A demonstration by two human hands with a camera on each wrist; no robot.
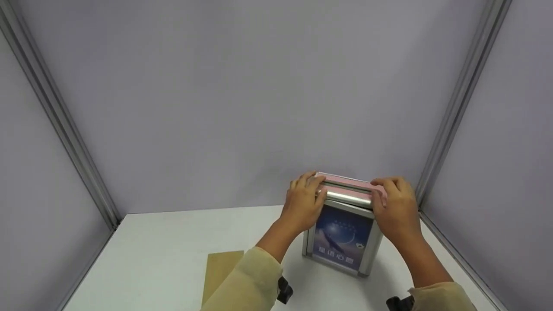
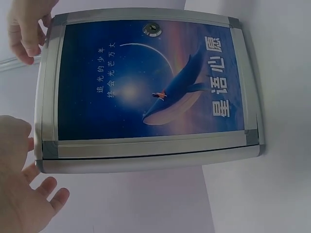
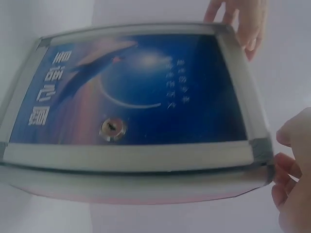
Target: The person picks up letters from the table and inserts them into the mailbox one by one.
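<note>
A silver-framed metal box with a blue whale poster on its front stands upright on the white table. Along its top lies a flat pink piece. My left hand rests on the pink piece's left end, fingers laid over the top and thumb on the silver lip. At the right end my right hand lies the same way. The left wrist view shows the box front with its keyhole and my left hand, fingers spread. The right wrist view shows the pink edge below the box lid.
A brown paper sheet lies flat on the table to the left of the box. Grey partition walls with metal posts close in the table at the back and on both sides. The box stands close to the right rear corner.
</note>
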